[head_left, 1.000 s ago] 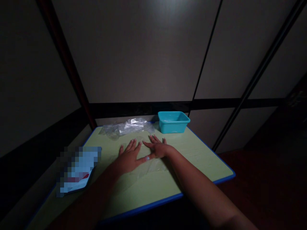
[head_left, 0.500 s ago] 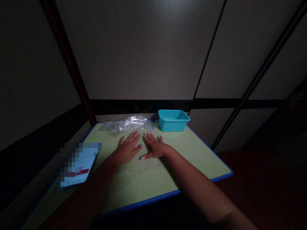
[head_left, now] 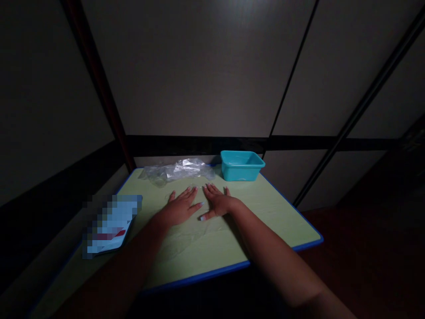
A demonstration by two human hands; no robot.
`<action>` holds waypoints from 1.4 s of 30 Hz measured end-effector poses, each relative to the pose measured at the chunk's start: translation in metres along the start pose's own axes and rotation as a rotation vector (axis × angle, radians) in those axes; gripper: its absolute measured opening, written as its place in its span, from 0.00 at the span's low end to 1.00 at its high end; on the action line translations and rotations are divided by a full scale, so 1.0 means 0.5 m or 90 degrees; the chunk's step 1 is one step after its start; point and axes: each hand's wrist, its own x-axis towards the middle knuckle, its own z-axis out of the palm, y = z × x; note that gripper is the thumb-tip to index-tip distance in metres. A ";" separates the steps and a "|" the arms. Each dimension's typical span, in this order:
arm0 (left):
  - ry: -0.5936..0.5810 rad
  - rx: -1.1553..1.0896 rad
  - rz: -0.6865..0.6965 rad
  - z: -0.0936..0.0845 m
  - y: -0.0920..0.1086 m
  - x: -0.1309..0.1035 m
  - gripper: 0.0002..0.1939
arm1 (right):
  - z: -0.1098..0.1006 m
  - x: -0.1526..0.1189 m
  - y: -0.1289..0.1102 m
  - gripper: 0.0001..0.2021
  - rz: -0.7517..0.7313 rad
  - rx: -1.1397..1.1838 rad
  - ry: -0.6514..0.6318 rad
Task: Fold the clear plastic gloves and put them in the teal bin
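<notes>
Left hand (head_left: 181,210) and right hand (head_left: 219,205) splay fingers (head_left: 191,194) on clear film (head_left: 186,243) near turquoise tub (head_left: 241,173), its bottom hidden.

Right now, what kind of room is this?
Probably a room in a home, maybe a bedroom, though it is too dim to be sure. A green table with a blue edge stands by tall panels that look like wardrobe doors, and a turquoise tub sits on the table.

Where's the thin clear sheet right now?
In the head view, the clear sheet lies on the green table under the left hand and right hand, in front of and mostly left of the teal tub.
</notes>
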 end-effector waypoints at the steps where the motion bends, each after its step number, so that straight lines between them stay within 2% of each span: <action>1: -0.002 0.008 0.001 -0.001 0.000 -0.001 0.35 | -0.001 0.000 0.003 0.59 0.006 -0.003 -0.003; 9: 0.013 0.020 -0.006 0.007 -0.008 -0.001 0.37 | -0.015 -0.006 0.026 0.58 0.055 -0.003 -0.049; 13: 0.030 0.034 -0.025 0.016 -0.015 0.001 0.38 | -0.018 -0.011 0.030 0.57 0.082 0.016 -0.033; 15: 0.044 0.051 -0.050 0.019 -0.015 0.001 0.38 | -0.018 -0.012 0.027 0.55 0.080 0.030 0.010; 18: 0.084 0.078 -0.090 0.014 -0.010 -0.001 0.38 | -0.013 -0.011 0.016 0.52 0.043 0.043 0.132; 21: 0.120 0.081 -0.078 0.004 -0.005 -0.005 0.35 | -0.003 -0.007 0.003 0.46 0.002 0.042 0.198; 24: 0.122 0.069 -0.039 -0.001 -0.002 -0.008 0.32 | 0.009 0.002 -0.005 0.36 -0.020 0.037 0.161; 26: 0.093 0.061 -0.026 0.003 -0.004 -0.009 0.30 | 0.014 0.007 -0.008 0.33 -0.007 0.022 0.122; 30: 0.033 0.035 -0.040 0.016 -0.009 -0.007 0.31 | 0.018 0.012 -0.011 0.34 0.023 0.001 0.106; 35: 0.065 0.042 -0.107 0.013 -0.001 -0.009 0.34 | 0.017 0.011 -0.010 0.33 0.036 -0.004 0.121; 38: 0.092 0.042 -0.121 0.003 0.007 -0.011 0.33 | 0.016 0.013 0.000 0.31 0.091 -0.005 0.146; 42: 0.088 0.035 -0.110 0.000 0.012 -0.014 0.33 | 0.017 0.019 0.018 0.31 0.159 -0.004 0.123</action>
